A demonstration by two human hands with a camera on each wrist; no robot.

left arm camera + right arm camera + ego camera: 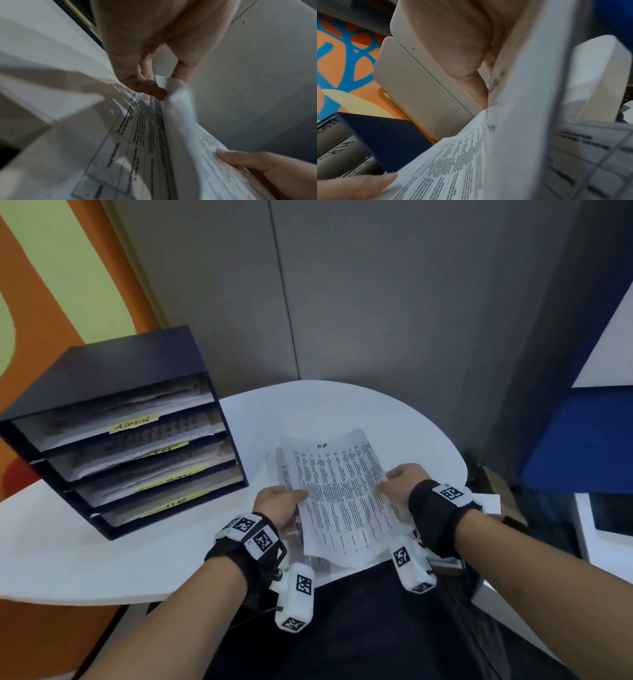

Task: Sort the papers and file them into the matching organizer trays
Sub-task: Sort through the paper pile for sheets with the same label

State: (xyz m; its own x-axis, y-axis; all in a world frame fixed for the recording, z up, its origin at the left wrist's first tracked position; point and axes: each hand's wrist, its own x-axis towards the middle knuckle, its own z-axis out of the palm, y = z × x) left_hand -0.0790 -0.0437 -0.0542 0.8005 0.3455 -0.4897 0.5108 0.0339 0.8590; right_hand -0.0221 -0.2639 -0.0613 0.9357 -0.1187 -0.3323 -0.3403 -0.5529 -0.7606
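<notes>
Head view: A white printed sheet marked "H.R." at the top (pixel 337 494) is held over the round white table (pixel 137 559), its left edge pinched by the left hand (pixel 279 503) and its right edge by the right hand (pixel 402 479). More white papers (pixel 317 563) lie under it. The dark blue organizer with four labelled trays (pixel 130 436) stands to the left.

Left wrist view: The sheet's edge (pixel 173 94) is pinched tight between thumb and fingers (pixel 137 75).

Right wrist view: The sheet is bent and blurred; the right-hand grip is partly hidden. An "H.R." tray label (pixel 342 150) is seen.

Doing it well: The sheet should be kept flat and slid gently into the H.R. tray.
</notes>
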